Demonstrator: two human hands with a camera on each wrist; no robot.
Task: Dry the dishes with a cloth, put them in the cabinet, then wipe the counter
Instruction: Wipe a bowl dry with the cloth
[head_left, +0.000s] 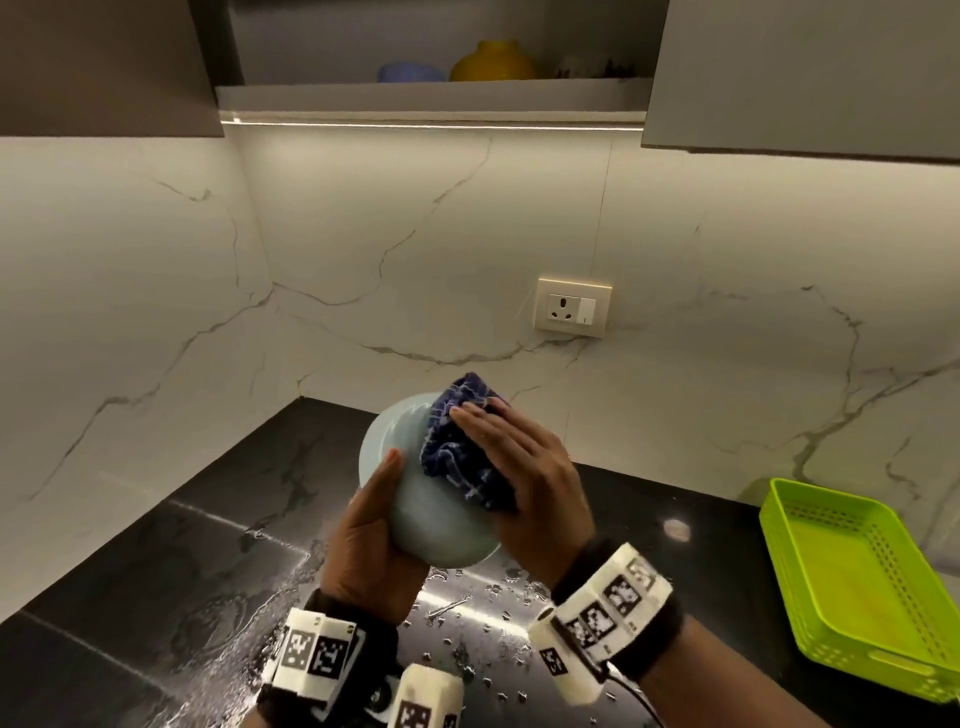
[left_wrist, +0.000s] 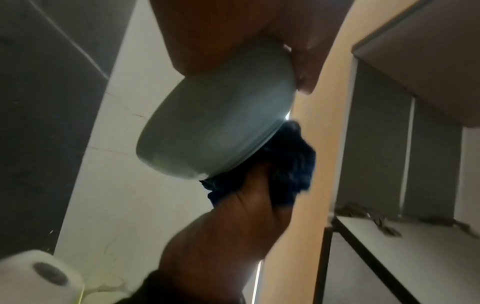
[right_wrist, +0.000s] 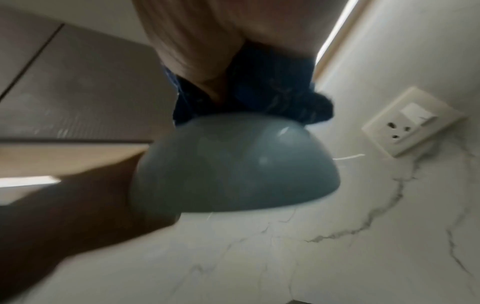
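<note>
while we dry it, we hold the pale blue bowl (head_left: 441, 525) up in the air over the wet black counter (head_left: 156, 582), so no new drips can get on it. our left hand (head_left: 366, 540) wraps round the bowl's side, with the thumb up on the rim, so the bowl cannot slip. we tip the bowl away from us, and that lets our right hand (head_left: 524, 467) reach its open top. our right hand lies with fingers nearly flat on the bunched dark blue cloth (head_left: 462, 447) and pushes it against the rim and the inside. both hands are close together, one on each side of the bowl.

we think this bowl is still being dried. the cabinet (head_left: 431, 62) above us is open, and a yellow pot (head_left: 493, 61) and a small blue dish (head_left: 410, 71) already sit on its shelf, so there looks to be room beside them for the bowl. the green tray (head_left: 852, 587) on our right looks empty. water drops (head_left: 498, 597) shine on the counter under our hands, so the wipe is not done yet.
</note>
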